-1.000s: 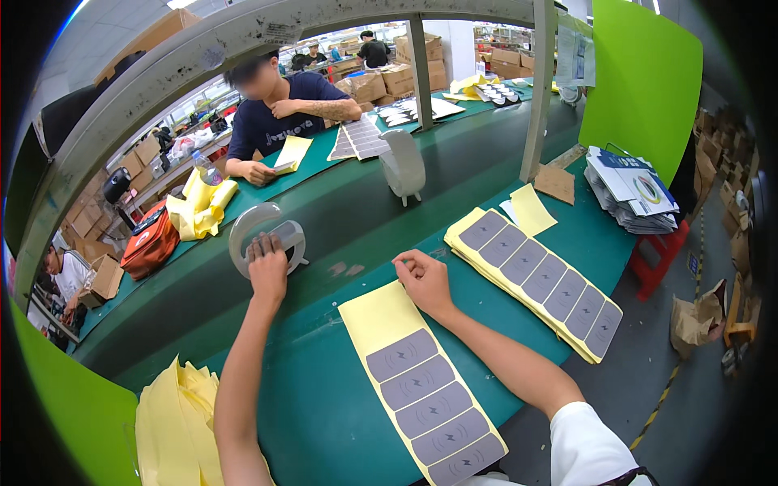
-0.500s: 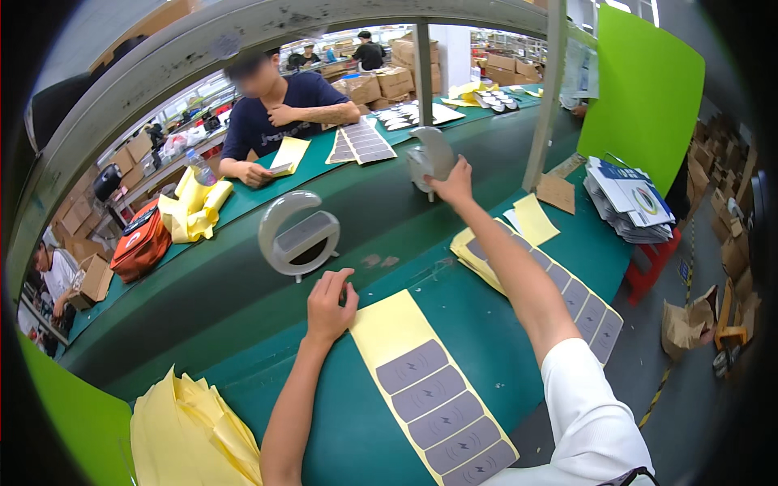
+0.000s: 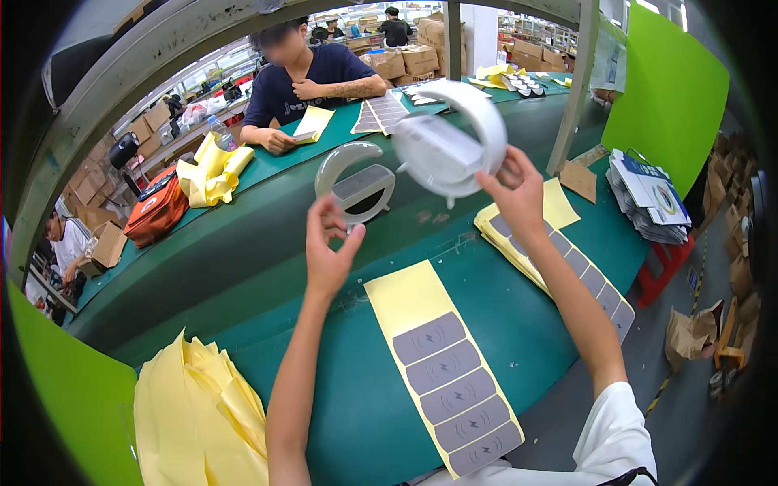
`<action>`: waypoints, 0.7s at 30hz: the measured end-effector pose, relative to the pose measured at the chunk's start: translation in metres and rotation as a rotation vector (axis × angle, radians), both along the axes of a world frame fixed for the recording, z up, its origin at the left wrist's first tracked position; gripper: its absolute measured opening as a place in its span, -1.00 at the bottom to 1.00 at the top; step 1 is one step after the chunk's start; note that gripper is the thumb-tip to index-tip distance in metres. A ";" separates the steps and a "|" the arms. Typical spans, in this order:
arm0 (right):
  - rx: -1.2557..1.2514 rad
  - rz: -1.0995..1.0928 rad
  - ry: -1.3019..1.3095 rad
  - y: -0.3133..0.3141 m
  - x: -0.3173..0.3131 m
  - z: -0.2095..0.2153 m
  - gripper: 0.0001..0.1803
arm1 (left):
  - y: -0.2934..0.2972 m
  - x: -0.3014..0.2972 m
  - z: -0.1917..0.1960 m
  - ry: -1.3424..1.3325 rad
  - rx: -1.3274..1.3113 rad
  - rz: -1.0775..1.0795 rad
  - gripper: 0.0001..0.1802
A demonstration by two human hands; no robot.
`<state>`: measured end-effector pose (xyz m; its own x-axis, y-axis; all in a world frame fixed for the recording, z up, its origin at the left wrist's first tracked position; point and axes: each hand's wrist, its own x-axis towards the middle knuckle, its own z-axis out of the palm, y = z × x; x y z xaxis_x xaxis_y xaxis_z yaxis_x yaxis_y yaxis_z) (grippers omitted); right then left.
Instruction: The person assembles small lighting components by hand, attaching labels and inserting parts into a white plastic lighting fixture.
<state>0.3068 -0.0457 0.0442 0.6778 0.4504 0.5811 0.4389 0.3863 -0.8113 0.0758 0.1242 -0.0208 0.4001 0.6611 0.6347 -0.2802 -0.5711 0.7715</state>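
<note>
Spanning a box-lined workshop, green belt (image 3: pixel 243 267); hands: right (image 3: pixel 519 194) grips white ring (image 3: pixel 450 146), left (image 3: pixel 328 251) open.

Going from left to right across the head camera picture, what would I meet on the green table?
Heap of yellow papers → left hand → yellow sheet of grey stickers → right hand holding a white ring-shaped piece → stack of printed cards.

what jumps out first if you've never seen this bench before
The eye goes first to the white ring-shaped part, lifted above the green belt in the right hand. The left hand hangs empty below a second ring part, which stands on the belt. Nearer the person, a yellow backing sheet carrying a row of grey oblong stickers lies on the bench, and a loose pile of peeled yellow sheets sits at lower left.
</note>
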 end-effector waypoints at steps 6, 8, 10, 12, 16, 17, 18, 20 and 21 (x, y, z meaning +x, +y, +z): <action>-0.282 0.639 0.076 -0.017 -0.064 -0.018 -0.27 | -0.016 -0.051 0.034 0.238 -0.255 -0.503 0.02; -0.305 0.732 0.049 -0.006 -0.076 -0.032 -0.31 | -0.005 -0.081 0.008 0.274 -0.305 -0.407 0.00; -0.312 0.875 0.092 0.006 -0.077 -0.038 -0.34 | 0.005 -0.103 -0.012 0.217 -0.358 -0.413 -0.02; -0.299 0.963 0.262 0.041 -0.064 -0.065 -0.39 | 0.011 -0.121 -0.036 0.164 -0.410 -0.406 -0.04; -0.276 -0.037 -0.806 0.085 -0.045 -0.073 -0.42 | 0.022 -0.137 -0.063 -0.022 -0.640 -0.329 -0.09; -0.324 -0.100 -0.895 0.097 -0.038 -0.072 -0.43 | 0.023 -0.136 -0.063 -0.037 -0.641 -0.324 -0.10; -0.372 -0.164 -0.983 0.107 -0.030 -0.073 -0.43 | 0.024 -0.135 -0.062 -0.053 -0.642 -0.319 -0.10; -0.419 -0.174 -0.972 0.121 -0.020 -0.077 -0.46 | 0.027 -0.137 -0.063 -0.025 -0.634 -0.317 -0.07; -0.450 -0.170 -0.994 0.122 -0.012 -0.080 -0.49 | 0.027 -0.138 -0.063 0.007 -0.623 -0.312 -0.04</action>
<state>0.2950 0.0760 -0.0361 0.0724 0.7026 0.7079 0.9928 0.0173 -0.1187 -0.0623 0.1516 -0.0841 0.6334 0.7547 0.1709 -0.3528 0.0850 0.9318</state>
